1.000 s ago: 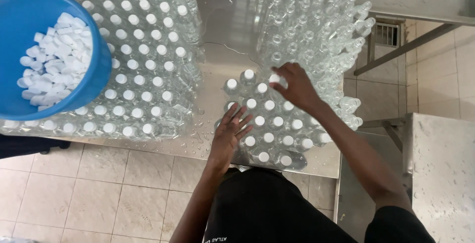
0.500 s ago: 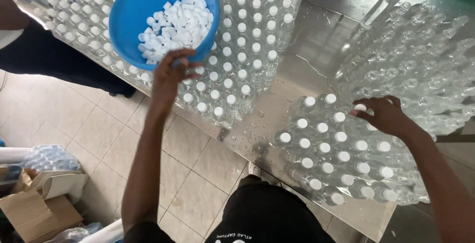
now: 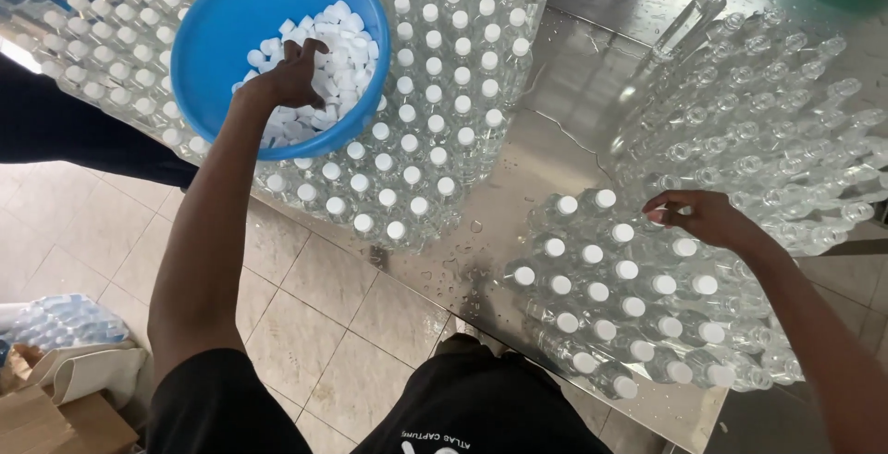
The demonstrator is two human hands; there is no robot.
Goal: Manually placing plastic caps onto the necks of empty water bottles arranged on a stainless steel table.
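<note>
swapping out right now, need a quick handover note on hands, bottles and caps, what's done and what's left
Left hand: inside the blue bowl, fingers on the loose white caps; can't tell if it has gripped any.
Right hand: over the near bottle group, fingers curled at the edge between capped and uncapped bottles; whether it holds a cap is unclear.
Bowl sits on top of the large capped block on the wet steel table.
Done: the large block and the near rows by the right hand show white caps.
Left: the open bottles behind the right hand, far right, have no caps.
</note>
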